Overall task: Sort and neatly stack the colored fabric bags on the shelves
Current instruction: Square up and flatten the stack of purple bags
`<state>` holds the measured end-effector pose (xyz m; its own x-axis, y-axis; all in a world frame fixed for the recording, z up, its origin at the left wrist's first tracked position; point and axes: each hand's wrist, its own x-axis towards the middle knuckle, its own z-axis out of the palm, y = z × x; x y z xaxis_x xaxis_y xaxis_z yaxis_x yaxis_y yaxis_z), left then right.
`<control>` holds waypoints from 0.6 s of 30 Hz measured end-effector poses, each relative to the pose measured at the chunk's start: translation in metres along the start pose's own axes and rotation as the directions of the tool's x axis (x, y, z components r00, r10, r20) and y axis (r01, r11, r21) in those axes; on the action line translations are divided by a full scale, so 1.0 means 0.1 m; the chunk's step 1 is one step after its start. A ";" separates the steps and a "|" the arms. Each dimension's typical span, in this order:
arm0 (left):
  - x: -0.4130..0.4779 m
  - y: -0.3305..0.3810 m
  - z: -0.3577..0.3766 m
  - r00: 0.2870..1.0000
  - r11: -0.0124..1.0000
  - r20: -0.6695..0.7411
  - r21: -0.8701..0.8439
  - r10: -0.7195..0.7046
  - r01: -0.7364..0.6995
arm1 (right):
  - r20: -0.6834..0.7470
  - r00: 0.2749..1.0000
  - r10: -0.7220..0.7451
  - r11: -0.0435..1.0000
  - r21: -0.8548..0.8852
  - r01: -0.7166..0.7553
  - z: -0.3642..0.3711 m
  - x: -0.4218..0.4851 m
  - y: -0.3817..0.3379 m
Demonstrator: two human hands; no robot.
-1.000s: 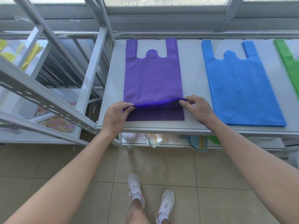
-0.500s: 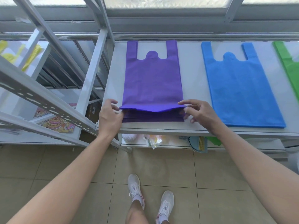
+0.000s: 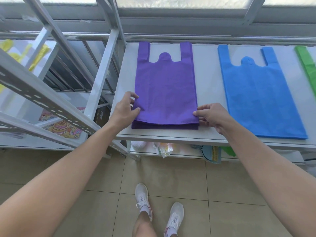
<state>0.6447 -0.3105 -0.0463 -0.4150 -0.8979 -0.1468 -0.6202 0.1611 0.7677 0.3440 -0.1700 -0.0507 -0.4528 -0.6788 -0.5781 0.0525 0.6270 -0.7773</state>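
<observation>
At shelf front edge, left hand (image 3: pixel 125 109) and right hand (image 3: pixel 211 115) pinch the near corners of top purple bag (image 3: pixel 165 93), which was lifted a second ago and now lies flat on the purple stack; likely squaring edges. Farther right: blue bags (image 3: pixel 261 100), green bags (image 3: pixel 307 65) on shelf (image 3: pixel 207 86).
</observation>
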 end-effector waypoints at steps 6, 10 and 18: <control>0.12 -0.06 0.00 0.999 0.999 -0.032 -0.036 -0.022 0.021 | -0.172 0.974 -0.149 0.982 -0.142 0.125 0.07 0.05 -0.03; 0.09 -0.10 0.04 0.997 0.998 -0.054 -0.022 -0.055 0.054 | -0.169 0.969 -0.179 0.966 -0.217 0.140 0.07 0.01 -0.02; 0.03 -0.02 0.05 0.999 0.998 -0.038 0.059 -0.035 0.037 | -0.133 0.953 -0.273 0.864 -0.470 0.182 0.05 -0.11 -0.08</control>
<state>0.6412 -0.3119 -0.0512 -0.3679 -0.9177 -0.1497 -0.6735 0.1520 0.7234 0.3534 -0.1697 -0.0393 -0.5638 -0.7671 -0.3062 -0.4552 0.5979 -0.6597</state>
